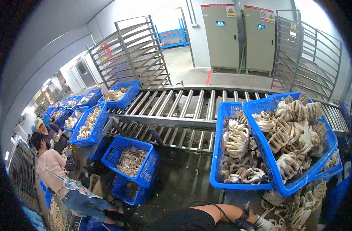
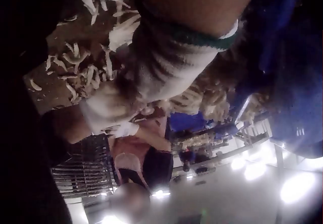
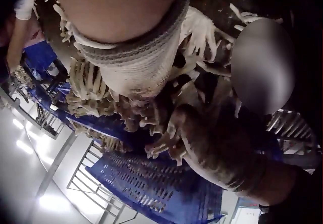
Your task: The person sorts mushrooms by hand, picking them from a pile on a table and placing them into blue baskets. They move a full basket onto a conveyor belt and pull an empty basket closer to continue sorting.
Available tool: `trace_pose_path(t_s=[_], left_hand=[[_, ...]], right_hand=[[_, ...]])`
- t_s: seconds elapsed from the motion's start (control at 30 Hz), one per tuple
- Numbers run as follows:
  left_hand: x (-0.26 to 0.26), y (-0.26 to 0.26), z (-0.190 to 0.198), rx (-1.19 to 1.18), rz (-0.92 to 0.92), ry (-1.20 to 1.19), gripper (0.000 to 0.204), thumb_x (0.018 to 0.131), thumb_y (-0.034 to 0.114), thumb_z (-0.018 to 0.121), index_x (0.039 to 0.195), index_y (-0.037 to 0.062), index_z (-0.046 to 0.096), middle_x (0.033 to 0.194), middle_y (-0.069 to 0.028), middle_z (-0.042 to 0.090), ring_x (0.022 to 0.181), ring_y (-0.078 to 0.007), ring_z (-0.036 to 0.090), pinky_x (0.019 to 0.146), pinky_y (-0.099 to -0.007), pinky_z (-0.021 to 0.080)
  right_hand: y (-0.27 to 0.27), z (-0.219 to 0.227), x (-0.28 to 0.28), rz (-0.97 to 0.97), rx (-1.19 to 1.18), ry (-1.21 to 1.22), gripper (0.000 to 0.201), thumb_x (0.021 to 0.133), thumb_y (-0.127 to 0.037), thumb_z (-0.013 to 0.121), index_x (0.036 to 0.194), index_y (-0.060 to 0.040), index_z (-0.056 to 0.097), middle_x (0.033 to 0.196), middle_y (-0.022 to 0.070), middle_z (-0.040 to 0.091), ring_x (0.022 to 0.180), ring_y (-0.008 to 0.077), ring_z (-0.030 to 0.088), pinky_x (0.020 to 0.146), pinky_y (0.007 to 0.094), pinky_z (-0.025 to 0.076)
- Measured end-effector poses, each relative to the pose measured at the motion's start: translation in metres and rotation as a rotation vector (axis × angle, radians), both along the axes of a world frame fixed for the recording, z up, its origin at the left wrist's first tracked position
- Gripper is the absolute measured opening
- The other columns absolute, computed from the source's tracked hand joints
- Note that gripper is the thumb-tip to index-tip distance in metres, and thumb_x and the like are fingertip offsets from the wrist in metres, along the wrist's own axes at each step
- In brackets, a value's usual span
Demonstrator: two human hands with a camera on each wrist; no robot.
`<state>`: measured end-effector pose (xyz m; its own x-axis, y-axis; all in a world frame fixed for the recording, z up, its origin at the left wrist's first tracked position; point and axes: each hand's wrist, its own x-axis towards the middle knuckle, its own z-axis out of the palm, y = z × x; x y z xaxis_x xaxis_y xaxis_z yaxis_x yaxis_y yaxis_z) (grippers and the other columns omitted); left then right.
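Note:
In the head view, my gloved left hand is at the bottom edge, beside a heap of pale-stemmed mushroom clusters. The right wrist view shows the left hand's glove from the side, its fingers curled round a small mushroom cluster. My right hand comes down from the top there, in a knitted glove. Dark-capped mushrooms lie right at its far end, and its fingertips are hidden. In the left wrist view, the right glove is close beside the left glove.
Two blue crates of mushrooms, a left one and a tilted one, stand past the heap. Behind them runs a roller conveyor. More blue crates stand to the left, near a seated person. Metal racks stand behind.

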<state>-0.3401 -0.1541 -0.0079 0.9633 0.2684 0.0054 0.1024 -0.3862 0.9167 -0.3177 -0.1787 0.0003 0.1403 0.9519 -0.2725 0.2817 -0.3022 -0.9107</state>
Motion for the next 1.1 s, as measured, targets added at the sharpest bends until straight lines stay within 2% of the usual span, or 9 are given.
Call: trace_pose_path(t_s=[0.43, 0.5, 0.6, 0.67, 0.7, 0.83, 0.93, 0.97, 1.1], left_hand=[[0.0, -0.049, -0.012, 0.271, -0.047, -0.147, 0.039, 0.088, 0.026, 0.057, 0.121, 0.0059, 0.053, 0.124, -0.0145, 0.052, 0.096, -0.0265, 0.058, 0.086, -0.039, 0.047], [-0.015, -0.041, 0.03, -0.138, -0.198, -0.066, 0.043, 0.083, 0.033, 0.062, 0.113, 0.0021, 0.057, 0.092, -0.0185, 0.065, 0.077, -0.0215, 0.061, 0.071, -0.0354, 0.049], [-0.013, -0.043, 0.007, -0.041, -0.326, -0.21, 0.041, 0.084, 0.03, 0.062, 0.113, 0.0007, 0.057, 0.086, -0.013, 0.065, 0.074, -0.0165, 0.059, 0.067, -0.0325, 0.049], [-0.012, -0.046, 0.021, -0.044, -0.216, -0.394, 0.038, 0.086, 0.027, 0.06, 0.115, 0.0019, 0.057, 0.086, -0.0115, 0.064, 0.074, -0.0174, 0.059, 0.068, -0.0323, 0.049], [-0.018, -0.042, 0.058, -0.457, -0.21, 0.198, 0.033, 0.085, 0.024, 0.058, 0.116, 0.0095, 0.058, 0.115, -0.0122, 0.059, 0.104, -0.0271, 0.057, 0.093, -0.0334, 0.043], [-0.023, -0.03, 0.058, 0.394, -0.749, -0.532, 0.026, 0.088, 0.019, 0.053, 0.108, 0.0039, 0.059, 0.104, -0.0128, 0.061, 0.094, -0.0277, 0.058, 0.085, -0.0358, 0.045], [-0.03, -0.026, 0.086, 0.144, -0.554, -0.643, 0.022, 0.085, 0.017, 0.053, 0.1, 0.0039, 0.061, 0.103, -0.0134, 0.06, 0.095, -0.0279, 0.057, 0.083, -0.0371, 0.045], [-0.012, -0.021, 0.026, 0.211, -0.803, -0.37, 0.039, 0.079, 0.023, 0.059, 0.114, 0.0054, 0.057, 0.115, -0.0169, 0.055, 0.111, -0.035, 0.048, 0.099, -0.04, 0.036], [-0.018, -0.039, 0.07, -0.025, -0.702, 0.046, 0.031, 0.083, 0.022, 0.059, 0.109, 0.0053, 0.06, 0.107, -0.0136, 0.059, 0.103, -0.0286, 0.054, 0.091, -0.0362, 0.041]], right_hand=[[-0.17, 0.003, 0.101, -0.796, 0.394, 0.593, 0.035, 0.093, -0.02, 0.047, 0.125, -0.0072, 0.044, 0.12, 0.0069, 0.05, 0.111, 0.019, 0.049, 0.096, 0.0336, 0.039], [-0.179, 0.018, 0.084, -1.011, 0.335, 0.605, 0.031, 0.093, -0.024, 0.05, 0.12, -0.0082, 0.05, 0.107, 0.0053, 0.058, 0.101, 0.0165, 0.054, 0.088, 0.0311, 0.045], [-0.213, -0.007, 0.083, -0.937, 0.539, 1.306, 0.046, 0.094, -0.033, 0.047, 0.131, -0.0068, 0.043, 0.118, 0.0042, 0.057, 0.107, 0.0149, 0.053, 0.092, 0.0287, 0.044], [-0.226, -0.016, 0.092, -0.713, 0.518, 1.138, 0.05, 0.091, -0.037, 0.048, 0.129, -0.0051, 0.045, 0.117, 0.0072, 0.059, 0.104, 0.0189, 0.057, 0.091, 0.0312, 0.046], [-0.233, -0.02, 0.096, -0.607, 0.519, 1.047, 0.052, 0.09, -0.039, 0.049, 0.128, -0.0042, 0.046, 0.116, 0.0088, 0.06, 0.102, 0.0209, 0.058, 0.09, 0.0324, 0.047], [-0.196, 0.066, 0.043, -0.671, 0.096, 0.214, 0.029, 0.086, -0.016, 0.058, 0.111, -0.0031, 0.056, 0.099, 0.0062, 0.061, 0.08, 0.0163, 0.06, 0.068, 0.0278, 0.05], [-0.199, 0.101, 0.028, -0.964, 0.382, 0.765, 0.03, 0.082, -0.016, 0.063, 0.109, -0.0039, 0.058, 0.092, 0.0061, 0.065, 0.072, 0.0144, 0.06, 0.064, 0.0247, 0.048], [-0.2, 0.084, 0.037, -0.951, 0.267, 0.569, 0.026, 0.083, -0.016, 0.063, 0.106, -0.003, 0.058, 0.088, 0.0046, 0.064, 0.073, 0.0133, 0.059, 0.064, 0.0239, 0.047], [-0.202, 0.07, 0.032, -0.809, 0.349, 0.435, 0.028, 0.091, -0.024, 0.057, 0.105, 0.0008, 0.056, 0.089, 0.0063, 0.064, 0.075, 0.0129, 0.06, 0.065, 0.0253, 0.049]])
